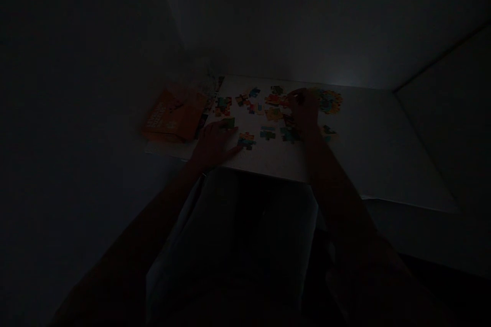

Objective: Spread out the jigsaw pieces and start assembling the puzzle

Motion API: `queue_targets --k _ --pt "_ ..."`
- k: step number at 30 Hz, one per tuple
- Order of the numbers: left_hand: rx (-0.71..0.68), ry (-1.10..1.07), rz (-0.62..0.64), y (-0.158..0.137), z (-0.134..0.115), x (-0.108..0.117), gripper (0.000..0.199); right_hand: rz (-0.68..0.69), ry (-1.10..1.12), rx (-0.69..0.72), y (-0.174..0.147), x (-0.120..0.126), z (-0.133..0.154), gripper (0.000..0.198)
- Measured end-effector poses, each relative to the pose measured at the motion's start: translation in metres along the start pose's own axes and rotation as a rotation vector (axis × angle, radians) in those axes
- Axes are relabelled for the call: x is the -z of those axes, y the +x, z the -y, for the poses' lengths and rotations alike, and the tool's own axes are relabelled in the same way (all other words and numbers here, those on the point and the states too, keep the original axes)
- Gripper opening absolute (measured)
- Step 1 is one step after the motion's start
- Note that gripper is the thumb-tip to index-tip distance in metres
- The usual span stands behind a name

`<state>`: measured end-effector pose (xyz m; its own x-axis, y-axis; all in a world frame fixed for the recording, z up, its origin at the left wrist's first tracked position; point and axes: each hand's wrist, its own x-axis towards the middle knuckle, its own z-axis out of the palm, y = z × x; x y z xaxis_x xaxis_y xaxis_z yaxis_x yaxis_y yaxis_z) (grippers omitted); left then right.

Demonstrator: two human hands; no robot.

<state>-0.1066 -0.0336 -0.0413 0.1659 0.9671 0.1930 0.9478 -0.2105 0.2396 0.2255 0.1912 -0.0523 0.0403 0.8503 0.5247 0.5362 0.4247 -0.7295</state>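
Your left hand [213, 144] rests flat on the white table [368, 133] at about seven o'clock of the scattered puzzle pieces [268, 112], fingers loosely spread; its fingertips touch a green piece [229, 122], and a multicoloured piece [246, 140] lies just beside them at three o'clock. Your right hand [305, 107] sits among the pieces, curled over them; the dim light hides whether its fingers pinch anything. A joined cluster [330, 101] lies at two o'clock of it. An orange box [173, 115] lies at nine o'clock.
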Motion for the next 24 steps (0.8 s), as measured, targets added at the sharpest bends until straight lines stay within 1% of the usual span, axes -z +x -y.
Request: queue_targets --k 4,9,17,22,24 --pt "0.005 -0.003 0.004 0.0002 0.0 -0.0017 0.082 0.003 -0.012 0.0 -0.0001 0.0004 -0.0016 0.018" --pt "0.005 0.013 0.015 0.0007 -0.0016 -0.0007 0.082 0.042 -0.026 0.043 0.0014 0.0022 -0.0018 0.027" --pt "0.025 -0.029 0.034 0.0033 -0.0018 0.0012 0.09 0.049 -0.059 0.035 0.0018 -0.0002 -0.0007 0.04" --pt "0.039 -0.013 0.057 0.0031 -0.003 0.0036 0.072 0.065 -0.062 0.029 0.003 0.0003 -0.0026 0.034" --pt "0.035 -0.01 0.054 0.0021 -0.0043 0.0054 0.069 0.068 -0.05 0.04 0.0033 0.0004 -0.0037 0.03"
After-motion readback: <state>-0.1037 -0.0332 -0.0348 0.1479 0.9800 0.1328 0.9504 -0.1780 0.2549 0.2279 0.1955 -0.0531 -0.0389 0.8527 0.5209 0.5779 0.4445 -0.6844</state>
